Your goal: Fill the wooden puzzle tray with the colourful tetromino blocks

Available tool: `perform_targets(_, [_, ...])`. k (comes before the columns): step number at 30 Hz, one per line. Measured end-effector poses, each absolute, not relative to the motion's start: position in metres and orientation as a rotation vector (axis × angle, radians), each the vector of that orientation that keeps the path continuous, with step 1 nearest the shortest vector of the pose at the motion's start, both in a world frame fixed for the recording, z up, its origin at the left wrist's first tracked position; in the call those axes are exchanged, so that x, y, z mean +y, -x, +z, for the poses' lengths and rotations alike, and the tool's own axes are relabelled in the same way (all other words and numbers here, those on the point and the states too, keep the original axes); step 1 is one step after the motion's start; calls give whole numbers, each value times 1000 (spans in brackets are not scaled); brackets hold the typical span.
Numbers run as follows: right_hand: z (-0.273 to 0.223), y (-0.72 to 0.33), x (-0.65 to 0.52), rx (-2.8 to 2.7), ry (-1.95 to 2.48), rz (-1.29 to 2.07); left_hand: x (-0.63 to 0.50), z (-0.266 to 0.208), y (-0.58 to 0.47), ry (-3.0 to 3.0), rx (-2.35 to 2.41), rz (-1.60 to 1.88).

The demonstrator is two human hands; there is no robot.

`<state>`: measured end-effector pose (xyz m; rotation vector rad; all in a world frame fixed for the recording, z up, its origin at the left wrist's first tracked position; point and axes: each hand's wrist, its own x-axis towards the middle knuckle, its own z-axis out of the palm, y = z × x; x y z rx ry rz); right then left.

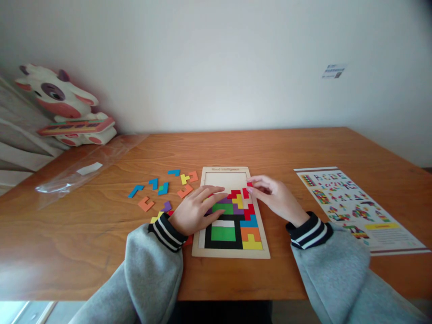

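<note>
A wooden puzzle tray point(265, 243) lies in front of me, its lower part filled with coloured block pieces and its upper part bare. My right hand point(270, 193) is at the tray's right edge, thumb and fingers pinching a red puzzle piece point(249, 184); the fingers partly hide it. Over the left side of the tray rests my left hand point(199, 207), fingers spread and holding nothing, covering some pieces. Under its fingertips are a green piece point(223, 233) framed by black pieces point(238, 229). A yellow piece point(253, 243) sits in the lower right corner.
Left of the tray lie several loose pieces, among them an orange piece point(146, 204) and a blue piece point(136, 191). A printed pattern sheet point(357, 207) lies to the right. A clear plastic bag point(77, 173) and a cow-shaped toy keyboard point(74, 110) are at the back left.
</note>
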<state>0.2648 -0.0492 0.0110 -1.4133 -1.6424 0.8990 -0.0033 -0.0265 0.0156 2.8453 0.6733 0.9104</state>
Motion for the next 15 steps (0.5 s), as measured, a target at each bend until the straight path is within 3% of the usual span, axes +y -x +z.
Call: perform_targets(15, [-2,-278,-44,-1944,1488,731,-25,7,6,-2753,797,696])
